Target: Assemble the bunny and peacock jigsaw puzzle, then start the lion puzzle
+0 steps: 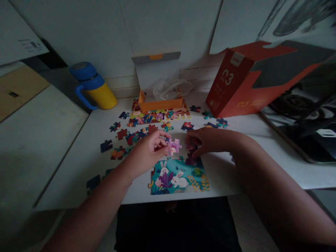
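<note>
My left hand (148,150) pinches a purple puzzle piece (174,145) just above the joined part of a jigsaw (180,178) that shows white rabbits on teal. My right hand (207,140) lies palm down beside it, fingers pressed on dark purple pieces (191,154) at the jigsaw's upper right edge. Both hands rest over the white table (78,168). Several loose pieces (123,134) lie scattered to the left and behind the hands.
A small open orange box (160,103) with a clear plastic bag stands behind on a printed sheet. A large orange carton (246,80) lies at the back right, a blue and yellow jug (94,87) at the back left. Dark glossy sheets (309,119) cover the right.
</note>
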A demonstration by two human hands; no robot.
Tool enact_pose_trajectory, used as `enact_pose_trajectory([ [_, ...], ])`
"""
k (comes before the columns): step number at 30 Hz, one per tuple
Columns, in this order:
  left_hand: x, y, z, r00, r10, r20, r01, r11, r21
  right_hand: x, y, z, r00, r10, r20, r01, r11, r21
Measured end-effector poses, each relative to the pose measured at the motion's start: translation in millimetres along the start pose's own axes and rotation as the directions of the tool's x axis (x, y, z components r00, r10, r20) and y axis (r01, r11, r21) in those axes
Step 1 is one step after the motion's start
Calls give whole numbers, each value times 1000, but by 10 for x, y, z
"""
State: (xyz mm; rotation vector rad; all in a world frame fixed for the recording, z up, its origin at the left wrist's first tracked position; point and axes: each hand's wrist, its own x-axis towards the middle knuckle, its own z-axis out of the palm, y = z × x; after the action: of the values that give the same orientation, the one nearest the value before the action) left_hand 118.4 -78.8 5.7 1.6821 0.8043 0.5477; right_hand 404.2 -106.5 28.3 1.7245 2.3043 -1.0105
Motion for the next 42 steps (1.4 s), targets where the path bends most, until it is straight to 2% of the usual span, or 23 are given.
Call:
enact_pose_trajectory([
  [4,117,-112,266,999,22,34,-25,997,73,-6,-6,-2,1000,-12,-16,12,1000,14],
  [7,91,-122,324,998,55,17,-57,971,231,2,17,9,1000,-4,-19,4,1000,24],
  [10,55,-83,328,997,81,11,-81,949,305,13,48,20,1000,1,-18,-1,1000,31],
  [19,72,-114,396,991,126,-45,-104,939,326,13,58,19,1000,-10,-23,11,999,33],
  [31,70,-145,405,997,63,-53,-48,971,236,30,63,31,1000,-2,-30,3,999,32],
  [36,85,-182,391,992,61,-106,-41,983,179,16,50,19,1000,-1,-31,1,1000,11],
  [42,119,-270,381,982,114,-152,-81,974,212,-10,60,-17,999,-32,-18,32,999,22],
])
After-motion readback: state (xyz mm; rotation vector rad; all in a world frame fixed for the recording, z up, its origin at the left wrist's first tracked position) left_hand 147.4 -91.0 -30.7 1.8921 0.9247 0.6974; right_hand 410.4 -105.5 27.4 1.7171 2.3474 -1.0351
